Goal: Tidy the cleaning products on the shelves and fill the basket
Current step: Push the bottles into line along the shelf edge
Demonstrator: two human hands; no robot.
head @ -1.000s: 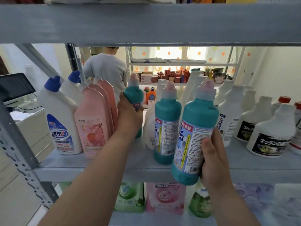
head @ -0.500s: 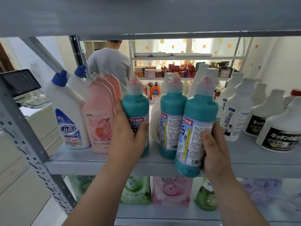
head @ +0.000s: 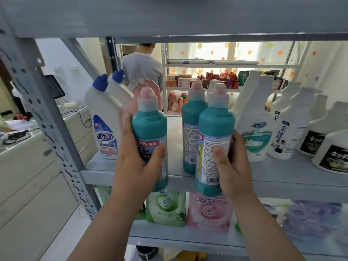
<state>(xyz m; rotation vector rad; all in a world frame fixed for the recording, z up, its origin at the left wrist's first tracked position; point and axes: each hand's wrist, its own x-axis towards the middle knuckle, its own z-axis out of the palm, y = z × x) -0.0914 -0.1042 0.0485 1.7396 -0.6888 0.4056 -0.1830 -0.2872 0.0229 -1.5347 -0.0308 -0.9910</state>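
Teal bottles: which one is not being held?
The middle teal bottle, standing on the shelf; the left hand and right hand each grip another.

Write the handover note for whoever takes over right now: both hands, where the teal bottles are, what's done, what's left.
Hands: left hand grips the left teal bottle; right hand grips the right teal bottle.
Where: both are roughly upright, in front of the shelf edge; a third teal bottle stands on it behind them.
Done: two bottles in hand.
Left: put them in the basket, which is not in view.
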